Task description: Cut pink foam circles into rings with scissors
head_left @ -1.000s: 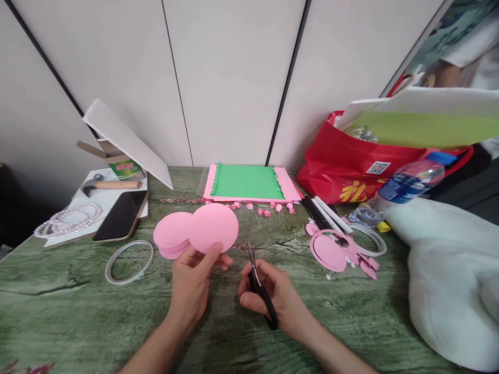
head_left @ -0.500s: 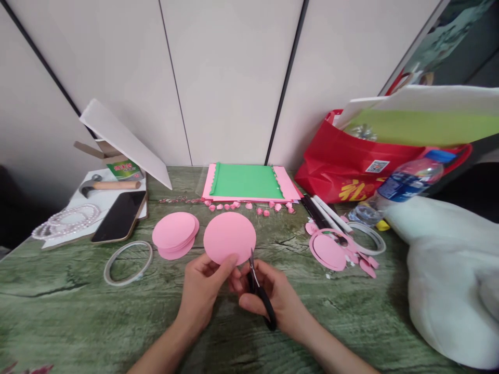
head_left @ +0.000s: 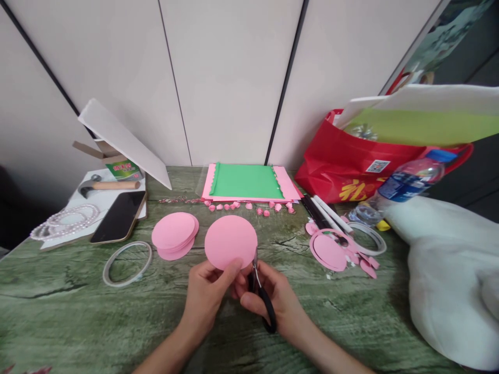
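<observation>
Well, we have a large red fabric bag (head_left: 331, 166) with white and yellow-green sheets (head_left: 424, 127) poking out, a tilted blue-capped clear plastic bottle (head_left: 411, 179) in front, and, at far left, an open green-and-brown cardboard box (head_left: 123, 169), contents hidden. Our right hand (head_left: 284, 295) grips black-handled metal scissors (head_left: 267, 307); our left hand (head_left: 206, 293) pinches a round pink paper disc (head_left: 231, 239), its right edge at the blades.

Yellow "礼" (head_left: 352, 190) and QR code (head_left: 378, 166) on red bag (head_left: 331, 162)
</observation>
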The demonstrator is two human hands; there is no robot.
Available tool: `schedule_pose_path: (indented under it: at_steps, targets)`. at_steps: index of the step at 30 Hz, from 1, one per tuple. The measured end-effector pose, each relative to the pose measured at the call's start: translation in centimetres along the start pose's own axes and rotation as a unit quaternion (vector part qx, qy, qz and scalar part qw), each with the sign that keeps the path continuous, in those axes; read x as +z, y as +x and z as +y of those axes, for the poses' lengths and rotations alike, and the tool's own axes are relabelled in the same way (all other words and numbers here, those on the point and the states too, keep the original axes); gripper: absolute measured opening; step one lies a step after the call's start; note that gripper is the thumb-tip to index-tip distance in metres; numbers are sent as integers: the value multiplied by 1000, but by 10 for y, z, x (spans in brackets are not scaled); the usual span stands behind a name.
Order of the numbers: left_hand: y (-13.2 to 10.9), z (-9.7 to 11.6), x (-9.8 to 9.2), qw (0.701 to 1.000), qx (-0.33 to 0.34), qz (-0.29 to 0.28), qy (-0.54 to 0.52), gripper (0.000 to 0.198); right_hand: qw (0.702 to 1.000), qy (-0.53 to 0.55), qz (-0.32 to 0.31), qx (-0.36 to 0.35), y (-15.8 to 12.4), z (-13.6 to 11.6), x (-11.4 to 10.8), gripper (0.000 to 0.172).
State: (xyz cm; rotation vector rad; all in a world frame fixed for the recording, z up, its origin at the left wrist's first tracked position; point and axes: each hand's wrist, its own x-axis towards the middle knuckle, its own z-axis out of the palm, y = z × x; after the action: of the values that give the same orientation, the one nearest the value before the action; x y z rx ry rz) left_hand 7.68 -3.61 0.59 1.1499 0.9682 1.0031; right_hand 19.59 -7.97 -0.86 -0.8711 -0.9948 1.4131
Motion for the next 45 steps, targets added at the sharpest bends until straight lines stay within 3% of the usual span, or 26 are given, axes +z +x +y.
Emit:
schedule_pose_path:
  at_steps: [30, 45]
  targets:
    - [-5, 5, 2, 996, 9, 25, 89, 33, 999, -14, 39, -12, -2, 9, -1, 38]
    - [-4, 1, 0, 997, -20, -8, 78, 33, 999, 3, 30, -10, 0, 10, 3, 36]
